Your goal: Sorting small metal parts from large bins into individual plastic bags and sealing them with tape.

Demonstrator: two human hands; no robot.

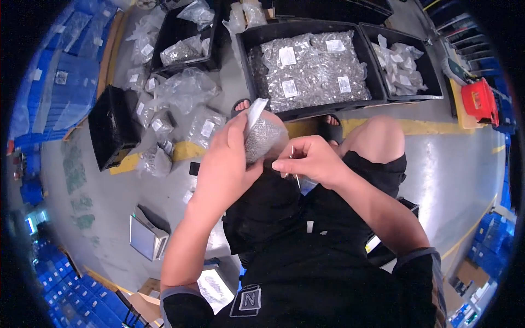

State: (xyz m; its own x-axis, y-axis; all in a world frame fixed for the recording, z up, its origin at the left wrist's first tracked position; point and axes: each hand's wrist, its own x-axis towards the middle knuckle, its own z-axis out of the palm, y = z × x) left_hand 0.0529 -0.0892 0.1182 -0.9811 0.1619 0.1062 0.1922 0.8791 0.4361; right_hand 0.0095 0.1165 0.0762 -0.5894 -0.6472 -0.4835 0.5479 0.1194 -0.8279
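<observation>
A clear plastic bag of small metal parts (pixel 262 138) is tilted above my lap, its pale, flattened end pointing up. My left hand (pixel 221 158) grips it from the left side, fingers behind and thumb near the bottom. Close to the bag's lower right, my right hand (pixel 311 162) is closed in a pinch around a thin, shiny metal tool (pixel 297 179). One slim end of the tool points down past the fingers; its exact kind is unclear. A bluish piece of plastic (pixel 309 186) shows just below the right hand.
Ahead stands a black bin (pixel 377 82) full of bagged metal parts, beside another black bin (pixel 435 82). Filled bags (pixel 205 127) lie on the floor at left, near a tipped black crate (pixel 112 128). A scale-like device (pixel 146 236) sits lower left; a red container (pixel 479 102) stands right.
</observation>
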